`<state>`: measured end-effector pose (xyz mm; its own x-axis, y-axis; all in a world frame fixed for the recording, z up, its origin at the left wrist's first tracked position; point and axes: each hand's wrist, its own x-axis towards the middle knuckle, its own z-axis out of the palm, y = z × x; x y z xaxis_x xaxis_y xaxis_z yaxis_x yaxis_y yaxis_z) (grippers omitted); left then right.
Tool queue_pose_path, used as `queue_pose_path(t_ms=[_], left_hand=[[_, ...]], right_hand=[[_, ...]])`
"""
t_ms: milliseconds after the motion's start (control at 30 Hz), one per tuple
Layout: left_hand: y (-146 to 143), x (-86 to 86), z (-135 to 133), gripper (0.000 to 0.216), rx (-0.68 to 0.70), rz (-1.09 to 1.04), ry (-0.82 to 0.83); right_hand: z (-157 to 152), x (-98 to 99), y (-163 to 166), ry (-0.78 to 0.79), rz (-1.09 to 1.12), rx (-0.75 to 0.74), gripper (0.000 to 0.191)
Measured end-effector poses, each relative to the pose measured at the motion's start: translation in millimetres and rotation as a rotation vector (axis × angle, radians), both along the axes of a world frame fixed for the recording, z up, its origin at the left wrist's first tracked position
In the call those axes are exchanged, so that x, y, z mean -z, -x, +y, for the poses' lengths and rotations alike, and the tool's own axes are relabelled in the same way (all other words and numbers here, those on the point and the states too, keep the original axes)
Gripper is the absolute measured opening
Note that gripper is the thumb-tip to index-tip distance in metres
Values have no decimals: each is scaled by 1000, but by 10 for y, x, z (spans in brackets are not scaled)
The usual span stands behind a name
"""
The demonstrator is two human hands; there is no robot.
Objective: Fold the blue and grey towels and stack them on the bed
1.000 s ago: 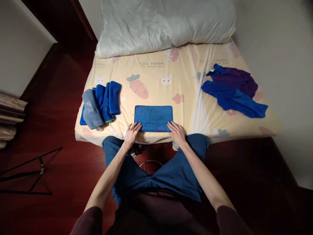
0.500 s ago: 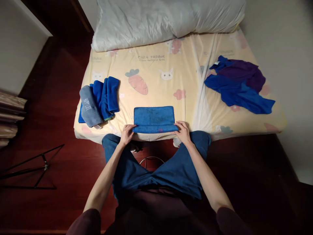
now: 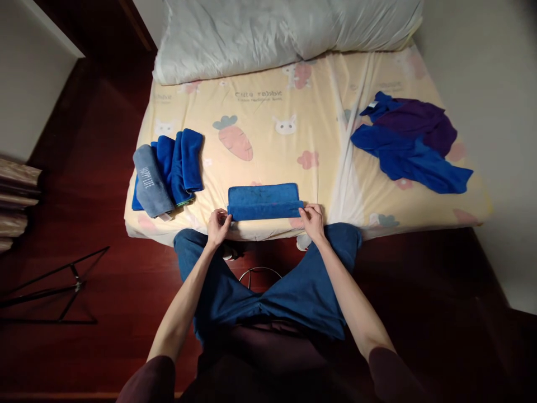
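Note:
A folded blue towel (image 3: 263, 197) lies near the front edge of the bed (image 3: 268, 145), its near edge raised and turned back over itself. My left hand (image 3: 218, 226) pinches the towel's near left corner. At the near right corner my right hand (image 3: 312, 220) is closed on the fold in the same way. I sit facing the bed with my knees against its front edge.
Rolled towels (image 3: 168, 168), one grey and several blue, sit at the bed's left. A heap of blue and purple cloths (image 3: 411, 143) lies at the right. A grey-white pillow (image 3: 285, 28) spans the far end. A black metal stand (image 3: 54, 285) is on the floor at left.
My hands went from lying flat on the towel's near corners to pinching them. The near edge has been lifted and folded away from me, so the towel looks narrower.

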<state>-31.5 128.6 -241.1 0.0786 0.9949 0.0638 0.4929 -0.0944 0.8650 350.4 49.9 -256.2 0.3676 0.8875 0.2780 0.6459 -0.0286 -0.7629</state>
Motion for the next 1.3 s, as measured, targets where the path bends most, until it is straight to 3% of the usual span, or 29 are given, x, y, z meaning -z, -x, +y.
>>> queue_pose_path(t_ms=[233,367,467,567,667,867,1300], left_hand=[[13,-34,-40,22,-1,89,-44],[-10,-144,-150,28,1,239,-256],[-86,-269,-270,37,213,371,-390],[-230,-367,-336,52,455,450,-424],[-387,-409,-313,61,550,513,-401],[-447,-362,-179,61,540,594,-296],[-280,-271,-12,72,464,659,-216]], right_hand=[[5,-63,31,3,-35,11,38],[-89,-224,166,-43,-141,42,35],[-167,-343,363,-29,-276,-123,41],[-182,-391,575,-5,-374,-344,46],[-137,-386,716,15,-421,-434,50],[-57,-331,638,100,-396,-480,59],[23,-271,300,93,-356,-363,61]])
